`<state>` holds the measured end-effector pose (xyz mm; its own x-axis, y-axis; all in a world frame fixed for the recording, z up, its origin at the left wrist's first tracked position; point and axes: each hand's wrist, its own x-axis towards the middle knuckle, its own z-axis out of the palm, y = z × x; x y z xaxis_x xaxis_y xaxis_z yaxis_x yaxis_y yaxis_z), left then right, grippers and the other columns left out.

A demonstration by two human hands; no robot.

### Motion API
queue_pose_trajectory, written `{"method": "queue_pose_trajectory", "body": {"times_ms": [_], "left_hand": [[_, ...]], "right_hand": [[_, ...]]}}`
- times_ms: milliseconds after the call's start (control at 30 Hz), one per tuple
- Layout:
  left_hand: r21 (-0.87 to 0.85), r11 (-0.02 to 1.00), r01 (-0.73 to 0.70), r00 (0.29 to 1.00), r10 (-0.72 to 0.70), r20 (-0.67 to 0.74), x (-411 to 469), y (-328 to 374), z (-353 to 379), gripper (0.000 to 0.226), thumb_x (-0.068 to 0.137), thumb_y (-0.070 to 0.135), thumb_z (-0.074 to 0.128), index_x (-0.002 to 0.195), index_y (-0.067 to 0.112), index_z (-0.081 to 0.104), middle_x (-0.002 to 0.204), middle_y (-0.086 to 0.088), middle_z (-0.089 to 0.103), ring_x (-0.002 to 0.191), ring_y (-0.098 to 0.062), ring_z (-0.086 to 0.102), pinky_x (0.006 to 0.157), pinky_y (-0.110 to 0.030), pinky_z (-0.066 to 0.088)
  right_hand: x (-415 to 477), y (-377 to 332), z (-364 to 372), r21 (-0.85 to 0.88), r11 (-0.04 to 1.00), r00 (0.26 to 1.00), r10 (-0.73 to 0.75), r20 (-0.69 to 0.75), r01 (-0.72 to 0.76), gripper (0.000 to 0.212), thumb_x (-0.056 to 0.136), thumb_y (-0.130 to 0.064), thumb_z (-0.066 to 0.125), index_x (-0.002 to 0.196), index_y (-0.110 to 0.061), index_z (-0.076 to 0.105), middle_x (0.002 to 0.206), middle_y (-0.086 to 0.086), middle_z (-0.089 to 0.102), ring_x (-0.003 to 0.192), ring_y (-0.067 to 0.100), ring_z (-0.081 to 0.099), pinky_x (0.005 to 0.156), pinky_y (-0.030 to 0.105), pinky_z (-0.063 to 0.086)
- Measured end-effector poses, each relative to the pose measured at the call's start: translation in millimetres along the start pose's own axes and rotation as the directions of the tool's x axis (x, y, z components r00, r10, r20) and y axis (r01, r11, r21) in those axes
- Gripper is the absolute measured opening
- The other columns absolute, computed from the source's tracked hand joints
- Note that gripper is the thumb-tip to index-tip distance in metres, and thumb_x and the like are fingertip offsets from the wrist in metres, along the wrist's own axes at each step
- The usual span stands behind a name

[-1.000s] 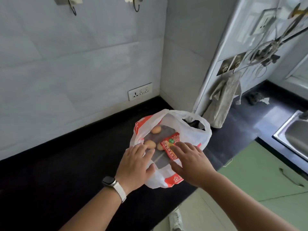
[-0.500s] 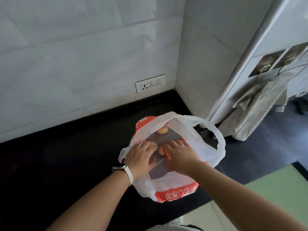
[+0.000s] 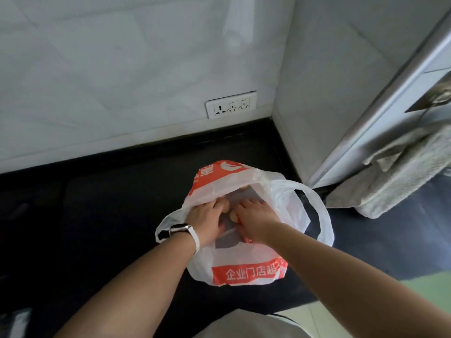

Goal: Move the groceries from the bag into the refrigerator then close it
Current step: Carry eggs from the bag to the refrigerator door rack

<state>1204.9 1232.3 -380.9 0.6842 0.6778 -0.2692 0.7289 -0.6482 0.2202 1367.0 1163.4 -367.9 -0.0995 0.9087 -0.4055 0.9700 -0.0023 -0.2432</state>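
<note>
- Dark bench (image 3: 97,203) fills the lower part of the head view, closed off on the far side by a white tiled wall (image 3: 122,69) that carries a socket plate (image 3: 231,104) low down.
- At the right, a white panel with a metal edge (image 3: 361,123) juts toward me and forms an inside corner with the wall. A pale towel (image 3: 395,176) hangs beside it.
- I see the white and orange bag (image 3: 244,272) lying on the bench with its mouth open, close to the bench's near edge.
- Its right handle loop (image 3: 314,215) stands just beside the foot of the metal edge, so room is tight there. To the left of the bag the bench is wide and bare, and a strip of bench separates the bag from the far wall.
- The left hand (image 3: 207,220), with a watch (image 3: 181,228) on its wrist, reaches into the bag's mouth with fingers bent downward. I cannot tell whether its grip has closed on anything.
- The right hand (image 3: 253,215) is in the mouth beside it, over a red packet (image 3: 245,239). Its grip is hidden too.
- Between the two hands a tan rounded thing (image 3: 230,214) shows, and a grey clear tray (image 3: 227,240) lies below it.
- The groceries are all inside the bag.
</note>
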Motion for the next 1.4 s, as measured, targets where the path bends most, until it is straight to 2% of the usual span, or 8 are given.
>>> {"method": "queue_pose_trajectory", "body": {"times_ms": [267,400,533,767,1000,1167,1267,1400], "left_hand": [[0.043,0.999,0.021,1.000,-0.021,0.006,20,7,3,0.034,0.094,0.036,0.060,0.126,0.028,0.054,0.135,0.001,0.054,0.123,-0.023,0.053,0.106,-0.038,0.044],[0.047,0.998,0.037,0.998,-0.039,0.045,16,4,8,0.041,0.095,0.039,0.056,0.133,0.028,0.047,0.139,-0.002,0.051,0.127,-0.028,0.050,0.106,-0.042,0.043],[-0.036,0.996,0.087,0.995,-0.085,0.058,4,1,11,0.038,0.090,0.048,0.060,0.122,0.030,0.049,0.128,0.001,0.056,0.117,-0.024,0.056,0.097,-0.041,0.049],[-0.226,0.963,0.150,0.988,-0.155,-0.002,-16,3,3,0.044,0.083,0.055,0.066,0.118,0.031,0.055,0.119,0.004,0.062,0.105,-0.019,0.061,0.083,-0.039,0.054],[-0.265,0.936,0.231,0.966,-0.253,-0.052,-45,16,-21,0.037,0.083,0.053,0.066,0.107,0.027,0.055,0.105,0.008,0.057,0.091,-0.012,0.061,0.077,-0.036,0.055],[-0.323,0.905,0.276,0.939,-0.326,-0.113,-78,21,-39,0.033,0.080,0.060,0.061,0.094,0.031,0.055,0.088,0.012,0.060,0.077,-0.006,0.060,0.068,-0.034,0.055],[-0.384,0.879,0.283,0.922,-0.359,-0.143,-97,22,-48,0.028,0.079,0.058,0.059,0.086,0.031,0.056,0.079,0.011,0.060,0.070,-0.004,0.059,0.063,-0.035,0.055],[-0.467,0.841,0.274,0.901,-0.395,-0.182,-120,21,-51,0.020,0.083,0.049,0.064,0.085,0.030,0.056,0.074,0.010,0.061,0.065,-0.007,0.061,0.060,-0.037,0.056]], "right_hand": [[12,5,6,0.173,0.981,0.996,0.093,0.008,-0.092,0.034,0.091,-0.036,0.056,0.125,-0.034,0.055,0.132,-0.006,0.053,0.127,0.023,0.046,0.111,0.039,0.028],[18,6,14,0.043,0.997,0.997,0.063,0.048,-0.065,0.054,0.087,-0.037,0.063,0.137,-0.029,0.047,0.139,0.000,0.049,0.128,0.025,0.046,0.112,0.041,0.028],[21,5,15,0.033,0.997,0.997,0.061,0.053,-0.063,0.054,0.087,-0.040,0.064,0.137,-0.029,0.048,0.140,-0.001,0.050,0.127,0.025,0.048,0.110,0.040,0.032],[4,9,1,0.137,0.987,0.994,-0.067,-0.092,0.079,0.044,0.089,-0.037,0.058,0.131,-0.024,0.051,0.138,0.000,0.047,0.127,0.023,0.042,0.109,0.035,0.025],[-21,-5,-6,0.204,0.960,0.952,-0.133,-0.276,0.193,0.047,0.082,-0.055,0.052,0.124,-0.032,0.051,0.124,-0.005,0.054,0.108,0.021,0.055,0.092,0.037,0.046],[-40,-24,-13,0.359,0.896,0.915,-0.110,-0.389,0.260,0.036,0.085,-0.041,0.066,0.117,-0.031,0.054,0.120,-0.010,0.052,0.104,0.015,0.054,0.093,0.034,0.047],[-53,-41,-20,0.552,0.795,0.927,-0.035,-0.374,0.252,0.035,0.083,-0.033,0.071,0.114,-0.032,0.054,0.115,-0.016,0.049,0.101,0.006,0.053,0.090,0.025,0.048],[-63,-62,-23,0.723,0.659,0.941,0.070,-0.331,0.206,0.030,0.080,-0.032,0.070,0.105,-0.030,0.054,0.103,-0.013,0.055,0.091,0.005,0.057,0.080,0.025,0.051]]}}
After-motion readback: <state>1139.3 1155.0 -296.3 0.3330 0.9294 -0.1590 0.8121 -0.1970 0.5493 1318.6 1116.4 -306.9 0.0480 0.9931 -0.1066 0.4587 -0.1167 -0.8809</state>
